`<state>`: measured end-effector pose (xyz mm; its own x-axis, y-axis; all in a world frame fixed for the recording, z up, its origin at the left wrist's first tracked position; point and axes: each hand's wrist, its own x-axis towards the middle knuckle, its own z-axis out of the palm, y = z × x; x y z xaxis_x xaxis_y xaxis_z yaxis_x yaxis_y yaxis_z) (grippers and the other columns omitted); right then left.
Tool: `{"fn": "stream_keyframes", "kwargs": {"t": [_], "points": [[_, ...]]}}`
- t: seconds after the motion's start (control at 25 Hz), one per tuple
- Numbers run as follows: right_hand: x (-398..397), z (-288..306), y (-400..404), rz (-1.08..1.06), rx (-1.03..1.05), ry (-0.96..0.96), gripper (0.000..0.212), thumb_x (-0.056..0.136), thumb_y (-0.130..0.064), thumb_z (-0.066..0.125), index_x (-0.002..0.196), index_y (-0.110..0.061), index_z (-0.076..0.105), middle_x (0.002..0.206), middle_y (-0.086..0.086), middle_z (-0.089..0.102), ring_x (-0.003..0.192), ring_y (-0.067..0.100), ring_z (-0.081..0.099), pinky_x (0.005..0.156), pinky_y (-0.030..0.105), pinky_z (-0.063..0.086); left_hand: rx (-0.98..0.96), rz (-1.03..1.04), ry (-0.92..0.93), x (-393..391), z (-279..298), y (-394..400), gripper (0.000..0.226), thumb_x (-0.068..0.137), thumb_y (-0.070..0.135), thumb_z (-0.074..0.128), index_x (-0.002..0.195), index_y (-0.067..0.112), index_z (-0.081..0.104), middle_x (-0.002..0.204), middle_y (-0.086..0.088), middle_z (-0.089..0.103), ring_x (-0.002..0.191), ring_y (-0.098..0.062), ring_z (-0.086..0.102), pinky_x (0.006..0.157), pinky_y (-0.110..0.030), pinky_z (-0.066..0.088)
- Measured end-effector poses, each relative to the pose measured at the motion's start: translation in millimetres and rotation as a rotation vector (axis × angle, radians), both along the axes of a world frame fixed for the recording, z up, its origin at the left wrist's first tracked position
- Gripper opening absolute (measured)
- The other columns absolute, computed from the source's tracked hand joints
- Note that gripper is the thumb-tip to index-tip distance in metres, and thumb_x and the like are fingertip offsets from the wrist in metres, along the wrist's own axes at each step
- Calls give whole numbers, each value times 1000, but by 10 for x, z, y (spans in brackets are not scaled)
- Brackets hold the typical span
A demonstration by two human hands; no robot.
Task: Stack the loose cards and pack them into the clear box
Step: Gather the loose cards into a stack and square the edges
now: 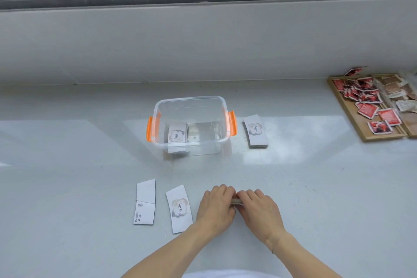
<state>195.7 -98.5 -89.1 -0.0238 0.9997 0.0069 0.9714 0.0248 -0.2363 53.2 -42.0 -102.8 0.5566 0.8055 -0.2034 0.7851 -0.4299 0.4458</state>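
Note:
The clear box (pixel 223 109) with orange handles stands mid-table, and a stack of white "love" cards (pixel 177 135) lies inside at its left end. Another card stack (pixel 256 132) lies on the table just right of the box. Near me, my left hand (pixel 216 206) and my right hand (pixel 259 209) press together around a small stack of cards (pixel 237 201), of which only an edge shows between the fingers. Left of my hands lie two loose cards: one face up (pixel 179 209), one face down (pixel 145 202).
A wooden tray (pixel 365 130) holding several red and brown sachets sits at the far right edge. A wall and window frame run behind the table. A white garment shows at the bottom edge.

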Motion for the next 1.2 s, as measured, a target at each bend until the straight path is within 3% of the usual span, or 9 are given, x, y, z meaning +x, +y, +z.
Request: {"fn": "stream_keyframes", "kwargs": {"t": [0.08,0.16,0.32,0.44,0.6,0.68,0.8,0.96,1.2], "points": [[-44,-46,-43,-23,-27,-3,24,68,-18,84,79,-20,63,66,-6,58,58,22,53,45,33,43,-32,3,26,14,-45,-30,24,79,10,48,102,18,50,105,-1,54,98,-25,48,67,-33,34],[-60,-67,-34,-57,-53,6,24,68,-16,81,81,-21,62,69,-7,58,61,23,53,47,33,43,-118,84,-61,63,-31,-12,24,75,6,49,97,16,50,103,0,54,96,-23,49,64,-36,40],[-64,-49,35,-90,-95,25,24,70,-16,77,86,-22,60,73,-8,58,65,22,53,50,33,44,-321,220,-236,108,19,48,26,69,1,50,90,15,48,97,-2,53,85,-24,53,73,-45,47],[-32,-25,38,-36,-93,16,24,70,-22,81,85,-21,62,70,-7,58,62,22,54,47,31,40,-372,88,-192,-23,54,111,37,71,8,53,106,18,48,109,1,50,99,-19,52,83,-42,48],[-6,-35,42,-15,-119,6,21,77,-27,78,88,-21,61,75,-6,59,66,24,55,50,33,39,-201,-155,0,-448,166,360,59,72,17,56,129,30,45,125,6,50,118,-16,43,95,-35,41],[-3,-69,45,-26,-133,6,17,86,-31,67,99,-24,59,87,-6,60,78,24,55,59,34,41,-100,-318,145,-737,238,533,62,73,21,56,132,34,45,133,6,48,127,-16,34,101,-35,34],[-2,-81,50,-38,-179,25,28,94,-38,51,120,-30,51,109,-10,59,96,23,52,74,34,43,-55,-479,313,-1121,296,732,60,78,29,59,135,38,43,141,9,43,136,-16,27,107,-35,27],[-9,-66,63,-64,-180,48,40,92,-42,51,130,-33,46,126,-13,55,115,20,48,86,33,42,-5,-566,373,-1319,268,794,52,84,45,58,133,41,40,145,10,38,136,-15,29,106,-36,30],[-9,-71,41,-58,-159,40,45,88,-41,59,131,-30,48,139,-10,50,133,22,40,97,37,40,29,-621,404,-1323,160,778,58,76,33,68,127,36,41,135,3,42,130,-19,35,103,-36,34]]}}
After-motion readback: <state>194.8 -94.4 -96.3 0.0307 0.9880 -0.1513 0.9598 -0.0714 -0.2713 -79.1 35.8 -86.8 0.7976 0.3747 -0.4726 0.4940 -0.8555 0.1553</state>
